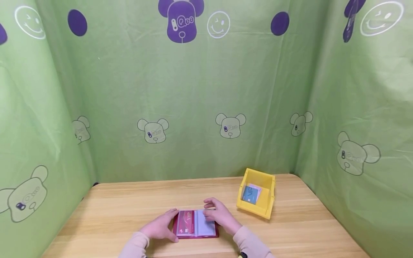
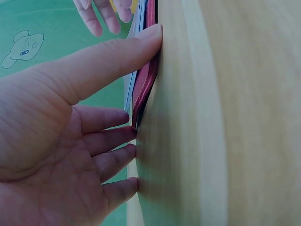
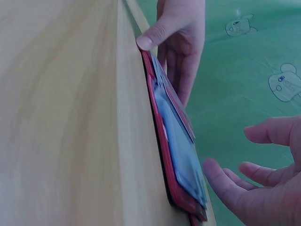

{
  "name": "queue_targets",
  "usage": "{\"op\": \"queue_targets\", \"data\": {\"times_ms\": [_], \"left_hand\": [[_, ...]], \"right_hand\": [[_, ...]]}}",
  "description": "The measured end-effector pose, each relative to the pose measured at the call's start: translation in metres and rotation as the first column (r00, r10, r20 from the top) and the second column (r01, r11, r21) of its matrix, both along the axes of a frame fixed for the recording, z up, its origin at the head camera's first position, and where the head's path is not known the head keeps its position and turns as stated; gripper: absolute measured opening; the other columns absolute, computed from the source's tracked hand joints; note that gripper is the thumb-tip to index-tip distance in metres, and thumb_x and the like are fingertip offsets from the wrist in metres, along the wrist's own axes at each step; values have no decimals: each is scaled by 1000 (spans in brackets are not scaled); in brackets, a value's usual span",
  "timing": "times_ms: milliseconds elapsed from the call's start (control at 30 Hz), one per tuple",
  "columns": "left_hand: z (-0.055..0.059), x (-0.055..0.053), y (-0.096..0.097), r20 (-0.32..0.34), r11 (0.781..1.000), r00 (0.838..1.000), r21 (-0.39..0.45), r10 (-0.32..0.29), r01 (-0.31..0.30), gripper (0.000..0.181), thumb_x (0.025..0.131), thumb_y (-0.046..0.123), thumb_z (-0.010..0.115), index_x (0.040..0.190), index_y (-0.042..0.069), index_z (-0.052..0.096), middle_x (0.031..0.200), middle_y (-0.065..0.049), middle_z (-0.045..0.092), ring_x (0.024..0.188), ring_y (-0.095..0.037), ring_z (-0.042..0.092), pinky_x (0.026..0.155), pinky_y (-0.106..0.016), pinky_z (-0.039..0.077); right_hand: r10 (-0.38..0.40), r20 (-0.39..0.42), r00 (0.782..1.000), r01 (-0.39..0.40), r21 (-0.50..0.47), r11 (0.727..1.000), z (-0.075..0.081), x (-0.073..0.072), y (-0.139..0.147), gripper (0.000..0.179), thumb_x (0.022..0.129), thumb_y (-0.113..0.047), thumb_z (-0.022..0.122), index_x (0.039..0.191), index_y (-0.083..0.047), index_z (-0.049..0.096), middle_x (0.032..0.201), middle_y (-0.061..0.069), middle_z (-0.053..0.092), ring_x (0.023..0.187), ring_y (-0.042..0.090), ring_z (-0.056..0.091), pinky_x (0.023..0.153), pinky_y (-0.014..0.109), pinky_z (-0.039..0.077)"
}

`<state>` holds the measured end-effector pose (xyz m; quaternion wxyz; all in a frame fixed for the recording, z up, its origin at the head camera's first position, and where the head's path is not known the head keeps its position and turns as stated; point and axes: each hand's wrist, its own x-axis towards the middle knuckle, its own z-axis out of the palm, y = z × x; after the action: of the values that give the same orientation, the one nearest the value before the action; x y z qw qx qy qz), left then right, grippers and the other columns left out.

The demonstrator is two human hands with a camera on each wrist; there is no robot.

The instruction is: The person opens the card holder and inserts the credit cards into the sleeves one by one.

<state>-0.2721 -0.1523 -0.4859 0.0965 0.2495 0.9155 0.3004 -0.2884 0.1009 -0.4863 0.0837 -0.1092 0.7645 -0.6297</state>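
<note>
A red card holder [image 1: 217, 233] lies opened flat on the table, with clear plastic sleeves inside. In its left sleeve shows a red VIP card [image 1: 186, 222]; the right page [image 1: 205, 226] looks pale blue. My left hand [image 1: 160, 225] holds the holder's left side, thumb at the near edge and fingers along the far left corner, as the left wrist view also shows the thumb against the red cover [image 2: 146, 82]. Above the right page hovers my right hand [image 1: 222, 216], its fingers loosely bent and apart, holding nothing; the right wrist view shows a gap between it and the sleeves [image 3: 181, 150].
A yellow bin [image 1: 266, 200] stands to the right, beyond my right hand. Inside lie a blue VIP card [image 1: 250, 195] and a pinkish card [image 1: 258, 187] partly under it. Green printed cloth [image 1: 193, 154] hangs behind the wooden table [image 1: 135, 200] and along both sides.
</note>
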Motion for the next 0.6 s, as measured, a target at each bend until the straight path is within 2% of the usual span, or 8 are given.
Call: {"op": "queue_targets", "data": {"times_ms": [233,433,600], "left_hand": [[-1,-1,0,-15,1000,1000,-14,3,-3,101,63,23,87,143,-11,35,150,-33,34,139,-50,34,115,-64,27],[-2,-1,0,-14,1000,1000,-17,6,-6,101,63,23,87,143,-11,36,150,-33,34,139,-49,34,115,-63,27],[-2,-1,1,-6,1000,1000,-15,11,-11,102,63,24,87,144,-11,35,151,-32,34,140,-49,33,115,-63,27]], "right_hand": [[-38,-21,999,39,56,998,3,-4,19,53,85,-8,65,131,10,46,126,32,53,95,23,65,85,40,61],[-86,-30,996,87,33,996,11,-6,37,48,87,-6,63,130,10,48,125,32,53,99,27,65,91,47,58],[-149,-17,989,149,12,989,17,-11,53,44,89,-4,61,130,8,49,123,27,55,103,28,63,94,44,58]]}}
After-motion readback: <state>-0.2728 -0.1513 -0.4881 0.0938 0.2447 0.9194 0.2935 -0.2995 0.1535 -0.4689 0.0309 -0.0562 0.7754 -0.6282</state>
